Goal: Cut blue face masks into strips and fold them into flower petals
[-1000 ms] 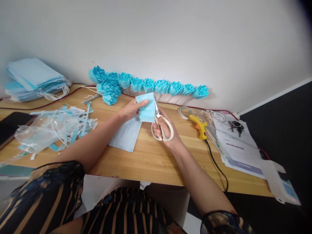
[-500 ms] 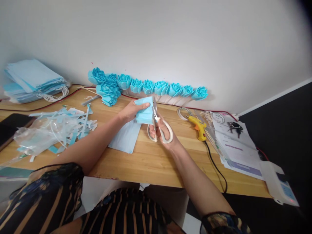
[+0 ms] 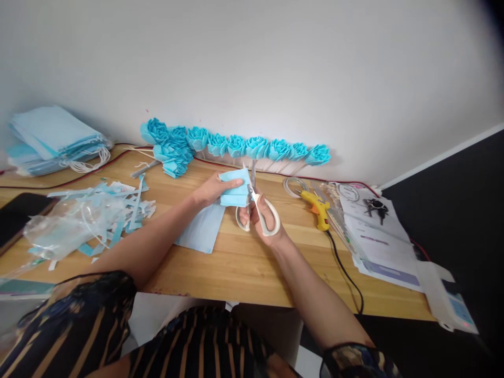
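My left hand pinches a folded light-blue mask sheet, thumb on top, just above the table. White-handled scissors are in my right hand, with fingers through the loops. Their blades point away from me at the sheet's right edge and stand slightly apart. Below my left wrist, a flat pale-blue sheet lies on the wooden table, partly hidden by the hand and the held piece.
Blue flowers on sticks line the wall. Stacked masks, scraps, a plastic bag and a phone lie left. A yellow glue gun, papers and keys lie right.
The scissor blades have spread apart a little at the sheet's right edge. The held sheet sits slightly lower in the view, and the camera view has shifted a little.
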Demonstrator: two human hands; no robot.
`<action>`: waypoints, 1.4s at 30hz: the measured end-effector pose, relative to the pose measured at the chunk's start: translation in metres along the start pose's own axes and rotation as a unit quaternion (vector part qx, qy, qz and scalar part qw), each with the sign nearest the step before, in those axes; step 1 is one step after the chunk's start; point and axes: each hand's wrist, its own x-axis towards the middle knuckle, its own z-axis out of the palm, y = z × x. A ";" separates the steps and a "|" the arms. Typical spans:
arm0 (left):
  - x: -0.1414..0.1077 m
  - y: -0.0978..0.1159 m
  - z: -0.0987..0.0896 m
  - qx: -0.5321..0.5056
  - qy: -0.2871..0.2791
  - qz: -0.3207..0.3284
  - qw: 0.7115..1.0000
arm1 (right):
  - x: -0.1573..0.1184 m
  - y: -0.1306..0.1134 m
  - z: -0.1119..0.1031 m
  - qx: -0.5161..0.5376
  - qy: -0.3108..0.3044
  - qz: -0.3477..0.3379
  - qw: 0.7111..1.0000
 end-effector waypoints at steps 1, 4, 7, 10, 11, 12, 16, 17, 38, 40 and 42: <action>0.000 0.000 0.001 -0.002 0.000 -0.003 1.000 | 0.000 -0.001 0.001 0.005 0.001 -0.003 1.000; -0.002 0.001 0.003 -0.009 0.010 -0.020 1.000 | -0.001 -0.003 0.002 0.029 0.001 -0.004 1.000; -0.003 0.001 0.003 -0.019 0.025 -0.036 0.999 | -0.002 -0.005 0.003 0.045 0.007 0.007 0.999; -0.003 0.000 0.003 -0.021 0.035 -0.047 0.998 | -0.002 -0.006 0.003 0.040 0.022 0.018 0.999; -0.003 0.000 0.003 -0.021 0.037 -0.049 0.998 | -0.002 -0.007 0.003 0.040 0.027 0.020 0.999; -0.003 0.000 0.003 -0.022 0.036 -0.050 0.998 | -0.002 -0.007 0.003 0.041 0.030 0.021 0.998; -0.003 -0.001 0.004 -0.030 0.024 -0.052 0.998 | -0.003 -0.007 0.005 0.051 0.033 0.017 0.998; -0.003 -0.001 0.004 -0.030 0.021 -0.053 0.998 | -0.003 -0.007 0.005 0.054 0.032 0.016 0.998; -0.008 0.000 0.005 0.004 0.058 -0.058 0.997 | -0.006 -0.003 0.009 0.068 0.018 0.030 0.997; -0.008 0.000 0.003 0.014 0.049 -0.051 0.997 | -0.006 -0.002 0.009 0.070 0.005 0.032 0.997; -0.009 0.000 0.001 0.039 0.043 -0.045 0.997 | -0.006 -0.002 0.009 0.076 0.001 0.028 0.997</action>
